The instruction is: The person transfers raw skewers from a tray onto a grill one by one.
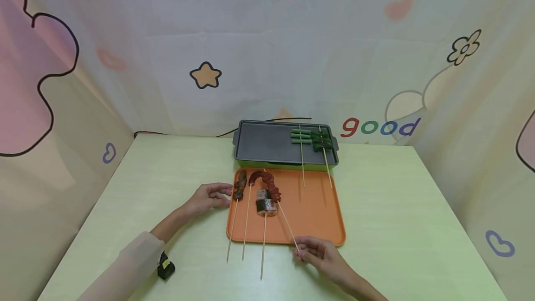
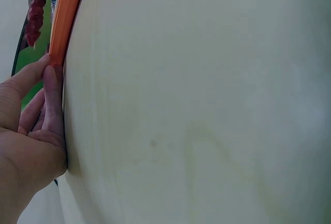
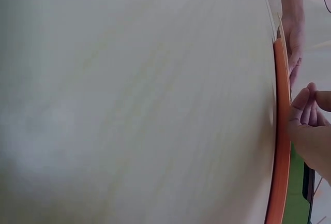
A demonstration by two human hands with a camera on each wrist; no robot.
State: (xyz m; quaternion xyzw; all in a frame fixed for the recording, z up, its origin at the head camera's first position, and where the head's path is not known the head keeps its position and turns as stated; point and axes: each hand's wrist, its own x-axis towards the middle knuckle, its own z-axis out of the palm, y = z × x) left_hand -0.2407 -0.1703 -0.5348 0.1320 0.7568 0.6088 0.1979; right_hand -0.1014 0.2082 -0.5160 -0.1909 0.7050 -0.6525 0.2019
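Observation:
My right hand (image 1: 318, 255) pinches the lower end of a bamboo skewer carrying red meat (image 1: 272, 188), which slants over the orange tray (image 1: 309, 212). At the tray's left edge, my left hand (image 1: 211, 197) pinches the rim between thumb and finger, as the left wrist view shows. Beneath the held skewer lies one with dark-skinned fish-like pieces (image 1: 266, 206). A second reddish piece (image 1: 255, 177) tops the skewer to its left, overlapped by the held one. Farthest left on the tray is a skewer of dark brown meat (image 1: 240, 186).
Behind the tray stands a grey griddle (image 1: 267, 143) with a green base. On its right lie a skewer of green stalks (image 1: 301, 136) and one of leafy greens (image 1: 321, 140), sticks jutting over the tray. A small black item (image 1: 166, 267) is near the left sleeve.

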